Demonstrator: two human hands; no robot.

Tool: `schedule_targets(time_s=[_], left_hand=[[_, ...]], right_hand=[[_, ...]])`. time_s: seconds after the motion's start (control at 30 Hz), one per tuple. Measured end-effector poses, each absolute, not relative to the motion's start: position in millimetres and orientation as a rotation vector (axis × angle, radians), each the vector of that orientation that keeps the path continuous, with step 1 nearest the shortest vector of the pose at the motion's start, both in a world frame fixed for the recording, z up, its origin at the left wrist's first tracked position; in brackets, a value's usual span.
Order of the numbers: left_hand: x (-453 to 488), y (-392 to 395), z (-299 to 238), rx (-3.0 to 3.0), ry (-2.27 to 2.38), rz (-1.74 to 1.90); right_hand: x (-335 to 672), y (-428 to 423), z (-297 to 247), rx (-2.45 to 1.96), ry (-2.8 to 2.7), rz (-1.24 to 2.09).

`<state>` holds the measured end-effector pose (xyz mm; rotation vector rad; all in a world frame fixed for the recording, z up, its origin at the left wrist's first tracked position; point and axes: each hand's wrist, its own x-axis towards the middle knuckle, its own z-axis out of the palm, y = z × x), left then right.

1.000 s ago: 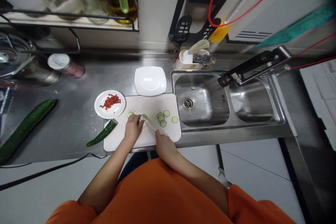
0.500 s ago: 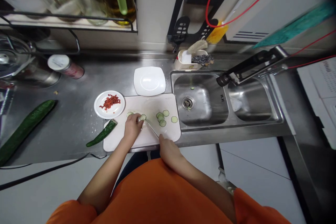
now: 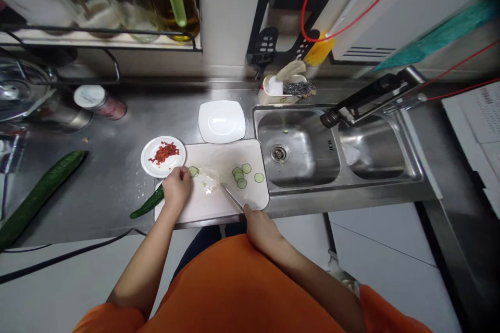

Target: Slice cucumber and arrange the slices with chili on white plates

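My right hand [image 3: 261,225] grips a knife [image 3: 233,198] whose blade lies low over the front middle of the white cutting board [image 3: 211,206]. At the board's left side my left hand [image 3: 176,190] is closed with bent fingers; what they hold, if anything, is hidden. Just right of its fingertips lies a cucumber slice [image 3: 192,171]. Partly behind that hand, a piece of cucumber [image 3: 148,205] sticks out over the board's left edge. Several more cucumber slices [image 3: 241,176] sit on the right half of the board, and wet bits lie in its middle.
Behind the board stand a white plate [image 3: 221,122] and a smaller plate [image 3: 145,159] with chopped red pieces [image 3: 166,152]. A whole cucumber [image 3: 42,195] lies at far left, near a can [image 3: 99,102]. To the right is a double sink [image 3: 299,184] with a black tap [image 3: 367,99].
My left hand has moved left from the board's middle, away from the blade, with the slice it held there no longer in that spot. The knife and right hand have shifted slightly right.
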<state>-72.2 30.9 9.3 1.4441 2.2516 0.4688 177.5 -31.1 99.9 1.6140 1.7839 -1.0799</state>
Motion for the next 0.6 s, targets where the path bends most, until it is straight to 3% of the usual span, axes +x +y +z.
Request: schedule_targets(time_s=[0.27, 0.43, 0.6], left_hand=[[-63, 32, 12, 1.708, 2.202, 0.416], [-24, 57, 26, 1.798, 1.713, 0.469], [33, 80, 23, 1.965, 1.284, 0.071]], right_hand=[[178, -30, 98, 1.564, 1.787, -1.06], [176, -29, 102, 1.567, 1.803, -1.033], [175, -29, 103, 1.562, 1.824, -1.008]])
